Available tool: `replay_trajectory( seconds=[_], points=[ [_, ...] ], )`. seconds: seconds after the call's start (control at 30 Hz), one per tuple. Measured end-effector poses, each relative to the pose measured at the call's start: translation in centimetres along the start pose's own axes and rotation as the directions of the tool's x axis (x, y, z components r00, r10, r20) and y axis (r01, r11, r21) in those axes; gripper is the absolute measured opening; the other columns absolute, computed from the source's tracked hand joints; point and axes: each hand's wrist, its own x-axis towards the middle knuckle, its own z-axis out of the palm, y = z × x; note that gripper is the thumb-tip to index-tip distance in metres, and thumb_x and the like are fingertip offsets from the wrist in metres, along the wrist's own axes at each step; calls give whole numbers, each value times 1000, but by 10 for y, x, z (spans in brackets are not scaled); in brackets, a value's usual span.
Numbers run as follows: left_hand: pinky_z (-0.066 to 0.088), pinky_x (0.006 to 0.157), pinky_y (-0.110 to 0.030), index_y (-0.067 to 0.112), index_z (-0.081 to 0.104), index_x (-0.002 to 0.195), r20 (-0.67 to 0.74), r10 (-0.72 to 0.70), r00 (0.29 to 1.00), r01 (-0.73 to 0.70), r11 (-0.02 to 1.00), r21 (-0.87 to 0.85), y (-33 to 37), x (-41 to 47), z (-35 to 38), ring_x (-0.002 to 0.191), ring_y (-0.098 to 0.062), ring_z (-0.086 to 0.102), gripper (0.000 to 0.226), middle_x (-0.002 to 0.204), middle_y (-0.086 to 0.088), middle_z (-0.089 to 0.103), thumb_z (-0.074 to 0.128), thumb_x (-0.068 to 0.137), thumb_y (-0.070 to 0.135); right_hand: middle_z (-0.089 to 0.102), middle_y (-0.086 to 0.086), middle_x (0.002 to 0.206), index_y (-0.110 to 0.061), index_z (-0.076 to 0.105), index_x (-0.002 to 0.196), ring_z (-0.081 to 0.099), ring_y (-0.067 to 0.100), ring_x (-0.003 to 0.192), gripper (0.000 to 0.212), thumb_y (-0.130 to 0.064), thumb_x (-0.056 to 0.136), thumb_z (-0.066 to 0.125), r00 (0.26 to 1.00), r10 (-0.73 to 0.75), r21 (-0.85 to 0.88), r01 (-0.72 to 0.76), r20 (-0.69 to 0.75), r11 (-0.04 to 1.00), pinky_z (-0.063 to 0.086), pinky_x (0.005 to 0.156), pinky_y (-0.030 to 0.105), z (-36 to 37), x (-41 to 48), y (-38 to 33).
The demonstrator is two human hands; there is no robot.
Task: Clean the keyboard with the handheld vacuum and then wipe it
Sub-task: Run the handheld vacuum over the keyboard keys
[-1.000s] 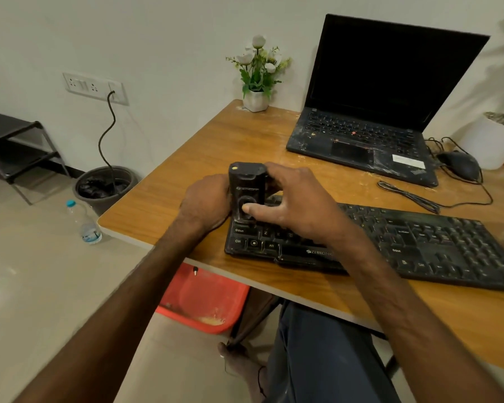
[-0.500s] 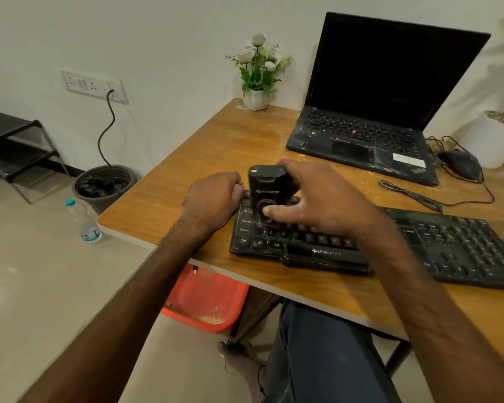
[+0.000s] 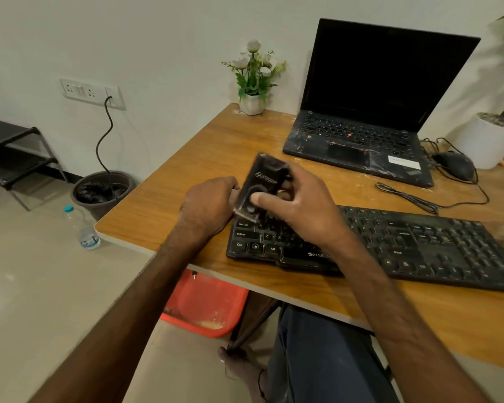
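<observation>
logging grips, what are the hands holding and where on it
The right hand grips the handheld vacuum around its lower body, thumb on the front. Whether the left hand holds anything cannot be told.

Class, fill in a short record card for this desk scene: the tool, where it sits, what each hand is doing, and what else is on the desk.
tool: handheld vacuum, black, tilted
tool position: lower end on the left keys of the keyboard, near Caps Lock
right hand: grips the vacuum, thumb on its front
left hand: at the keyboard's left end, beside the vacuum; its grip is hidden
also on desk: open laptop, flower pot, mouse
</observation>
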Motion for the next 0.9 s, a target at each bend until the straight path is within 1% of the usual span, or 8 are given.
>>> replay_trajectory(
  seconds=[0.1,0.23,0.33,0.43,0.5,0.63,0.8,0.9],
  points=[
    [33,64,-34,17,60,99,-10,-43,999,43,999,-23,-1,5,6,87,-27,60,23,95,-5,67,41,103,28,70,1,108,-21,58,119,70,17,99,36,-19,86,74,966,259,342,-237,-18,909,59,81,34,-14,-6,13],
    [34,66,-34,17,62,101,-27,-43,999,42,999,-31,-1,4,6,86,-26,60,24,96,-5,68,41,103,27,70,6,102,-11,59,118,73,15,85,35,-9,86,72,924,375,532,-281,-74,798,58,69,25,-30,-14,23],
    [38,68,-36,17,62,101,-23,-54,998,53,998,-46,-1,3,6,90,-27,62,24,98,-4,69,41,103,28,65,17,116,-5,53,123,73,23,92,49,-8,80,78,904,409,541,-285,-121,791,59,70,29,-33,-15,27],
    [40,70,-37,17,62,103,-24,-47,999,46,998,-45,0,1,6,93,-27,62,23,101,-4,69,42,103,28,63,16,117,-8,49,125,70,26,99,56,-7,78,80,905,403,500,-287,-138,817,60,72,32,-33,-13,27],
    [40,69,-36,17,62,103,-26,-45,999,44,998,-50,0,1,6,92,-27,62,23,101,-4,69,42,104,28,64,9,112,-17,44,126,70,23,98,60,-10,79,80,923,357,427,-267,-145,864,61,72,33,-33,-13,19],
    [36,67,-34,19,61,99,-18,-56,998,54,997,-62,0,2,6,87,-25,61,21,96,-2,69,42,103,28,60,-12,99,-34,33,130,69,10,79,69,-15,81,78,992,44,-32,-48,-122,998,59,60,25,-24,-13,-5],
    [38,64,-34,24,48,86,17,5,1000,-3,997,-82,-1,-1,0,72,-19,53,16,78,6,56,51,100,33,64,2,96,-31,34,136,68,12,69,71,-14,81,75,987,-158,-184,160,26,970,59,53,27,13,-4,-25],
    [33,63,-33,27,45,82,8,-20,1000,20,996,-90,1,-2,-1,71,-22,53,19,74,7,52,47,101,29,64,1,93,-29,32,135,65,15,70,67,-18,83,72,977,-212,-408,192,-5,893,58,59,32,21,-4,-23]
  ],
)
